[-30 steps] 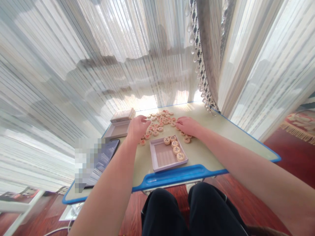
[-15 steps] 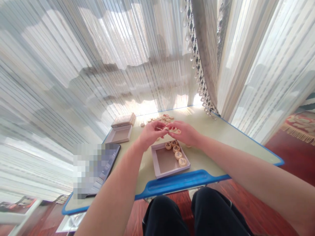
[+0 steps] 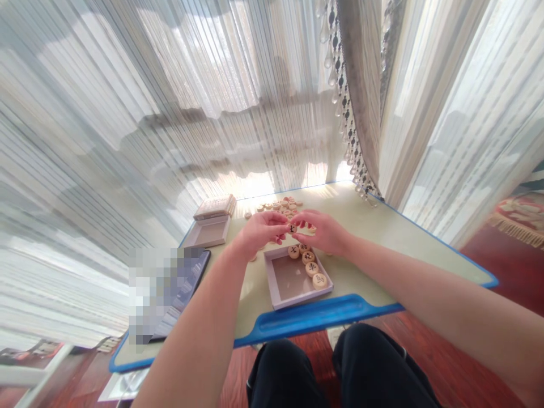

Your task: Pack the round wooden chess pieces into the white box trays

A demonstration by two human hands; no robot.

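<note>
A round wooden Chinese chess piece [image 3: 292, 228] with a black character is held up above the far edge of an open shallow box [image 3: 272, 280]. My left hand [image 3: 264, 231] pinches it from the left. From the other side, my right hand [image 3: 323, 229] has its thumb and fingertips at the piece's edge. Below, the box holds several black-lettered pieces. One piece [image 3: 293, 251] lies by the far wall, and others run down the right side to a horse piece [image 3: 319, 281] in the near corner.
Loose chess pieces [image 3: 284, 205] are scattered beyond my hands on the pale blue-edged table [image 3: 374, 249]. At left lie a box lid [image 3: 207, 232], a boxed set [image 3: 215, 206] and a tablet [image 3: 187, 292], partly blurred out. Sheer curtains [image 3: 204, 113] hang behind the table.
The piece between my fingers has been turned, so its black character now faces me. My hands stay over the far box edge. The view has shifted slightly.
</note>
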